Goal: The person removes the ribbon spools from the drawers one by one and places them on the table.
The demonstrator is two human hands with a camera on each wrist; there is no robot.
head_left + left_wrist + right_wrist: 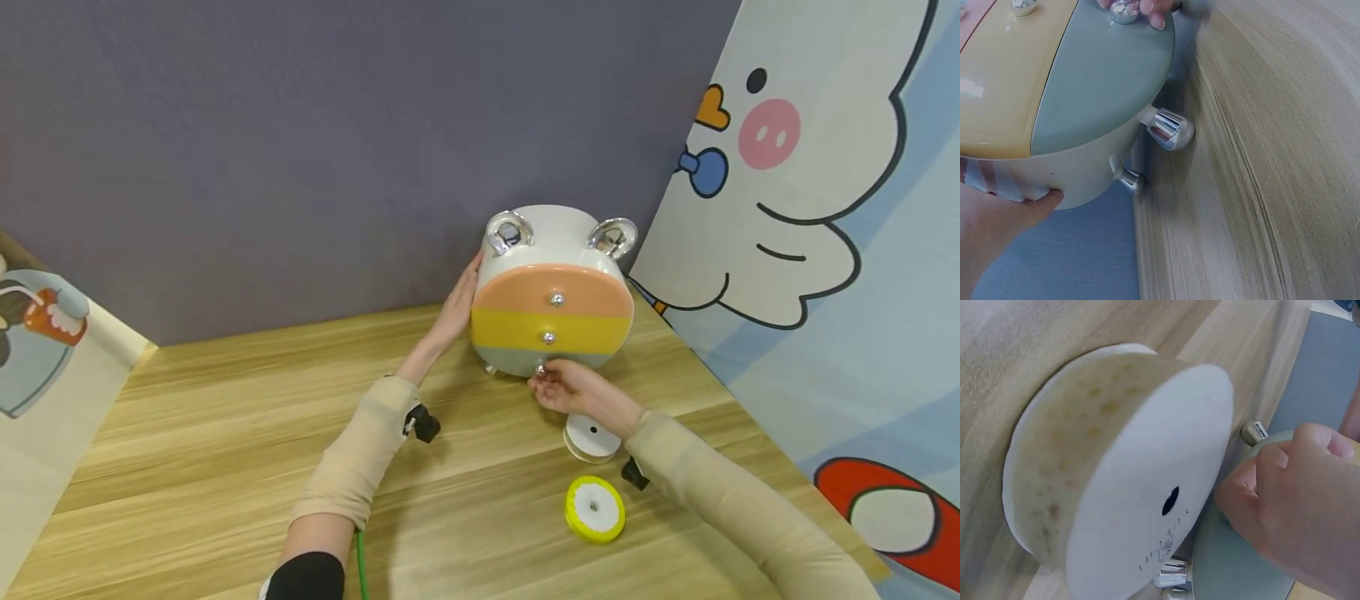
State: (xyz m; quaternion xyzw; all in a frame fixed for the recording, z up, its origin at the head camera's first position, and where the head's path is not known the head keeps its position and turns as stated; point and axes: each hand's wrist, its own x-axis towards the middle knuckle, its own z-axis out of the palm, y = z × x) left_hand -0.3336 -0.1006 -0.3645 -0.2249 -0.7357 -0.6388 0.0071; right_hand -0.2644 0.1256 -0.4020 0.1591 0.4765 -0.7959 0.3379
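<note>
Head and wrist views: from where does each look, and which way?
Head: worn on the head, facing forward and down at the cabinet; left hand, right hand, sleeves show.
Left wrist: worn there, facing cabinet and table; left hand, right fingertips show.
Right wrist: worn there, facing spool and cabinet; right hand shows, possibly the left's edge.
Both wrist views share the cabinet's green panel.

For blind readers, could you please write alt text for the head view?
A person's right hand pinches the bottom knob of a striped cabinet, the left hand touching its side; a white spool and a yellow-edged spool lie on the table.
</note>
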